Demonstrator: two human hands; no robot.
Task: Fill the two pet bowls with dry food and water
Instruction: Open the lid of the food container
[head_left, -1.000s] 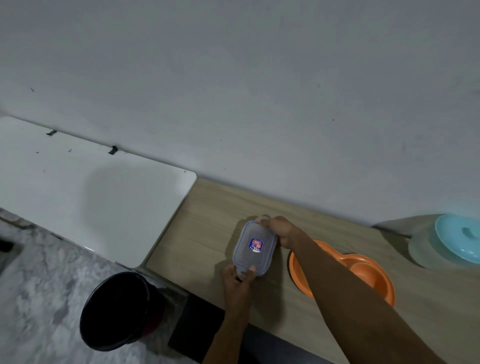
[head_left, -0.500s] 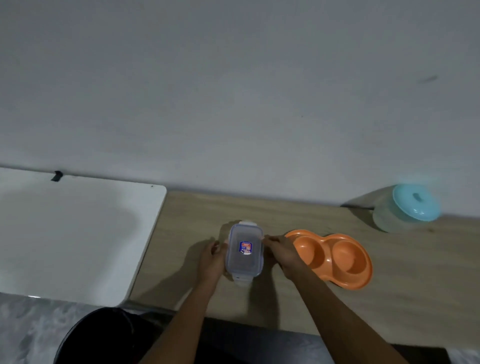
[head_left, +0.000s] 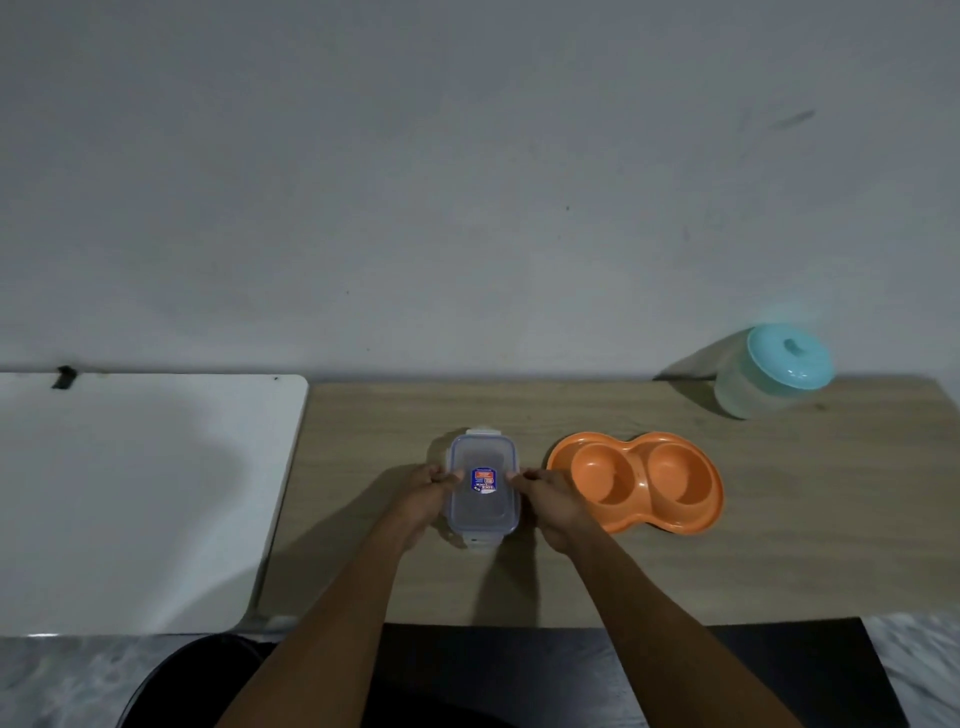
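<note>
Pet bowls (head_left: 636, 480) sit empty while left hand (head_left: 418, 496) and right hand (head_left: 553, 499) clasp lidded container (head_left: 483, 488) sides, likely to unlatch it.

Both forearms reach forward, left hand (head_left: 422, 491) and right hand (head_left: 551, 496) (fingers curled) facing inward.

White board (head_left: 145, 499), black bin (head_left: 208, 680).

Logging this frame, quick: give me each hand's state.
Left hand: gripping the left side of the clear lidded container.
Right hand: gripping the container's right side.
</note>
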